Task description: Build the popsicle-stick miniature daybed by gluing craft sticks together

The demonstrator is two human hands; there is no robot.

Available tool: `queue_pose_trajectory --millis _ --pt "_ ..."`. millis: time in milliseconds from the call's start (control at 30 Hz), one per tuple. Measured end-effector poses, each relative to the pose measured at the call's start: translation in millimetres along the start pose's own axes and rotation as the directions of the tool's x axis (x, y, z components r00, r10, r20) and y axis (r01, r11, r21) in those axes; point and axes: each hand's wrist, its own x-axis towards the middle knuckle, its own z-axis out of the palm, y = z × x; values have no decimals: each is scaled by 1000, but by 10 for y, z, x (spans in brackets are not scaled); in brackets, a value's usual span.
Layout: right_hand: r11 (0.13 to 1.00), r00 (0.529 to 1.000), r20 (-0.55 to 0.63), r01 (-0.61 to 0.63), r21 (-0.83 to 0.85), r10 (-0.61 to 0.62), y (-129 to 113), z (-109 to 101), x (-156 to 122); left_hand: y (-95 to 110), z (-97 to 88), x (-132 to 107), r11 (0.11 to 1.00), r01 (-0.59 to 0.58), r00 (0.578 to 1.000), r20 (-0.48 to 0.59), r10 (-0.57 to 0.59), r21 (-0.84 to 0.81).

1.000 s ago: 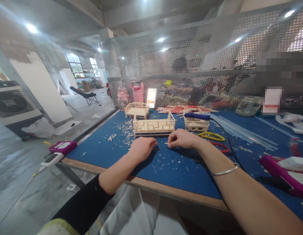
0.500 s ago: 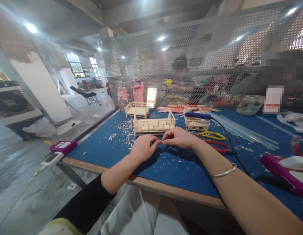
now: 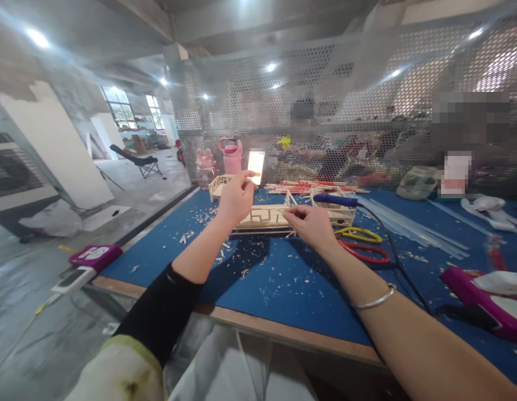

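Observation:
My left hand (image 3: 237, 197) reaches over the wooden model with its index finger stretched out to the lit screen of an upright phone (image 3: 256, 161). The other fingers are loosely bent, and nothing shows in them. My right hand (image 3: 311, 225) is closed in a pinch at the model's right end, and what looks like a thin wooden stick (image 3: 280, 210) pokes from the fingertips. The small railed wooden model (image 3: 262, 217) stands on the blue table mat, partly hidden by both hands. A second railed model (image 3: 216, 188) is behind my left hand, and a third (image 3: 344, 214) stands to the right.
A blue-handled corded tool (image 3: 335, 200) lies across the third model. Yellow-handled (image 3: 360, 235) and red-handled tools (image 3: 364, 252) lie nearby. Clear strips (image 3: 412, 225), red-tipped sticks (image 3: 312, 187), pink bottles (image 3: 232, 161) and wood scraps surround the work. People sit behind the mesh screen (image 3: 250, 111).
My left hand has left my right fingertips and moved up and forward to the phone. My right hand has shifted slightly forward, still pinched. The view has turned slightly.

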Motion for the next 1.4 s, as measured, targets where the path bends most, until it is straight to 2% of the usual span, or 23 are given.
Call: queue_pose_trajectory --millis 100,200,300,367,600,767,1100,1400 --pt "1000 999 -45 0 -31 -1 46 17 7 -38 123 155 1000 -5 986 168 3 12" --pt "986 989 -59 128 -103 -134 102 5 21 -76 198 111 995 -85 965 252 68 56" --pt "956 962 -58 258 -137 -268 135 11 42 -88 181 19 972 -192 936 323 140 134" --pt "940 946 -58 310 -144 -320 140 30 53 -81 147 -13 962 -216 915 377 140 166" --pt "916 925 -53 364 -167 -377 136 66 67 -58 143 4 955 -268 814 561 154 125" --pt "914 923 -70 360 -186 -378 164 82 74 -48 174 2 953 -278 806 569 162 123" --pt "926 937 -74 321 -198 -341 176 131 72 -64 200 -6 957 -251 840 524 141 146" --pt "921 933 -76 332 -204 -353 178 135 63 -66 205 -12 954 -253 840 525 135 159"
